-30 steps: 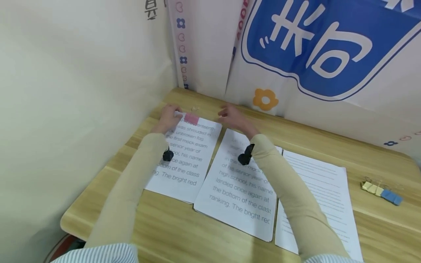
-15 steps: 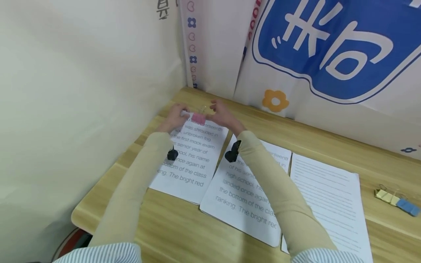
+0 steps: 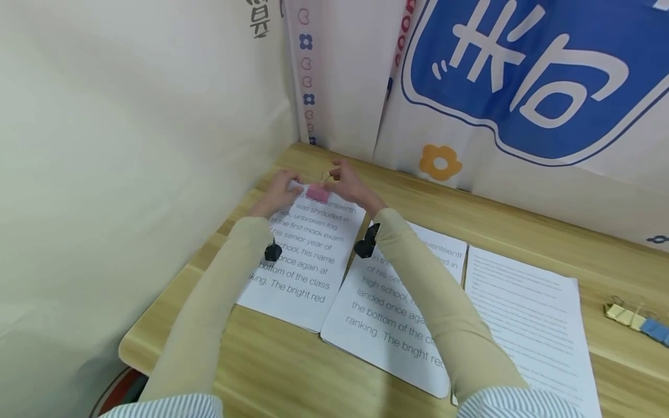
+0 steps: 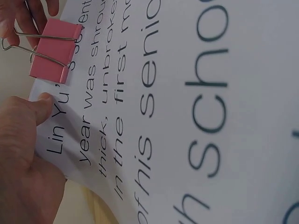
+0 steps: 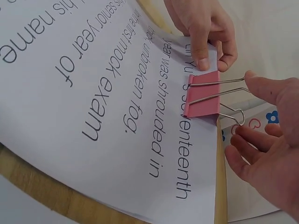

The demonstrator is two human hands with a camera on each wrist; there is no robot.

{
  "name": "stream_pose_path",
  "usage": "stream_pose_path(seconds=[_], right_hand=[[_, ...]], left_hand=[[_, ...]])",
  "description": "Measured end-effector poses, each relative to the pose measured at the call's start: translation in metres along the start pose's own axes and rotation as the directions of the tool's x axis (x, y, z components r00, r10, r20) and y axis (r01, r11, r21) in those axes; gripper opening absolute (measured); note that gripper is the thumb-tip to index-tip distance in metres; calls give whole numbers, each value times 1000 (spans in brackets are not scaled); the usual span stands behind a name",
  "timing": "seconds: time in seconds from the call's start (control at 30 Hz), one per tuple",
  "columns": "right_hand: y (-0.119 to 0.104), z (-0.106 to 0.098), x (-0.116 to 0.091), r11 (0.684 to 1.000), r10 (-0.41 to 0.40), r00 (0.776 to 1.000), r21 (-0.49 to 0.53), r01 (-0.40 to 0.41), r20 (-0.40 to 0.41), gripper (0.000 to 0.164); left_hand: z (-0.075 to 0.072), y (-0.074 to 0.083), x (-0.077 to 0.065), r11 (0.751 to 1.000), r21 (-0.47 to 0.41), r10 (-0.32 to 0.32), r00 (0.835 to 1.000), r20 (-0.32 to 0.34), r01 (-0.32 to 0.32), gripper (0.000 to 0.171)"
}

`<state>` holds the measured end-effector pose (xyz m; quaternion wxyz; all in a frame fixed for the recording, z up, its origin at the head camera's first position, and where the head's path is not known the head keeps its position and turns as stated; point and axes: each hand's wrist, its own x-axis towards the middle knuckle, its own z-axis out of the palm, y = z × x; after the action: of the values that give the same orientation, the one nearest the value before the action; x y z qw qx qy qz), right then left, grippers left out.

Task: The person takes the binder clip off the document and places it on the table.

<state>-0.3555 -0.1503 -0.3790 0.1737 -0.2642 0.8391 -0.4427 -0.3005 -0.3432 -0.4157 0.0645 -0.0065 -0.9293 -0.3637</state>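
A pink binder clip [image 5: 203,94] sits on the top edge of the left stack of printed paper [image 3: 305,249], its wire handles sticking out past the edge. My left hand [image 4: 28,154] pinches the stack beside the clip, thumb on the printed face and fingers behind, as the right wrist view shows. At the handles is my right hand [image 5: 275,135], its thumb on one wire loop and a fingertip on the other. In the head view my right hand covers part of the handles.
A second printed stack [image 3: 387,334] lies against the first, partly under my right forearm. Right of it lies a sheet of finer lines [image 3: 528,313]. Yellow binder clips [image 3: 624,315] and a blue binder clip [image 3: 654,330] lie at the far right of the wooden table [image 3: 282,371]. Papered walls rise behind and left.
My right hand has come left from beside the stack to the pink binder clip and now has its wire handles between thumb and finger. My left hand stays at the paper's top corner.
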Motion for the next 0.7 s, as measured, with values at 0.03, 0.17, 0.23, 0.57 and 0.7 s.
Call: stream_pose_path(seconds=[0.03, 0.17, 0.23, 0.57, 0.7], right_hand=[[0, 0, 0, 1000, 3, 1000, 11, -3, 0, 74], [1, 0, -1, 999, 11, 1000, 49, -11, -1, 72], [1, 0, 0, 998, 10, 1000, 55, -9, -5, 69], [5, 5, 3, 997, 4, 1000, 76, -3, -13, 68], [7, 8, 5, 995, 23, 999, 101, -20, -29, 70]], left_hand=[[0, 0, 0, 1000, 0, 9, 1000, 1, -9, 15], [0, 1, -1, 1000, -6, 11, 1000, 11, -11, 14], [0, 0, -1, 1000, -5, 0, 1000, 13, 0, 14], [4, -3, 2, 1000, 17, -24, 1000, 18, 24, 12], [4, -3, 0, 999, 8, -32, 999, 19, 32, 12]])
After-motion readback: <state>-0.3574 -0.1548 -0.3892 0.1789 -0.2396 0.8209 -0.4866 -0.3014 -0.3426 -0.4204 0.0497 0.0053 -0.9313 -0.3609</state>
